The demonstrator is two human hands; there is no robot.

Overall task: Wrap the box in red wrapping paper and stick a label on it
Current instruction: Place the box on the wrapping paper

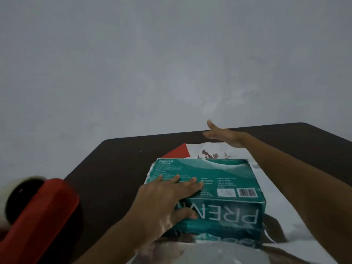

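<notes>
Left hand (167, 199) is pressing the box (219, 183) with flat fingers; right hand (225, 137), fingers straight, is reaching beyond it, possibly tugging the wrapping paper (301, 223) askew.

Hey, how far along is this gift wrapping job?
Early. Done: the box sits on the wrapping paper, spread white side up, one red corner showing. In hand: the left hand lies flat on the box; the right hand reaches open toward the paper's far edge. Left: no paper covers the box yet, the tape dispenser sits aside, and no label is visible.
</notes>
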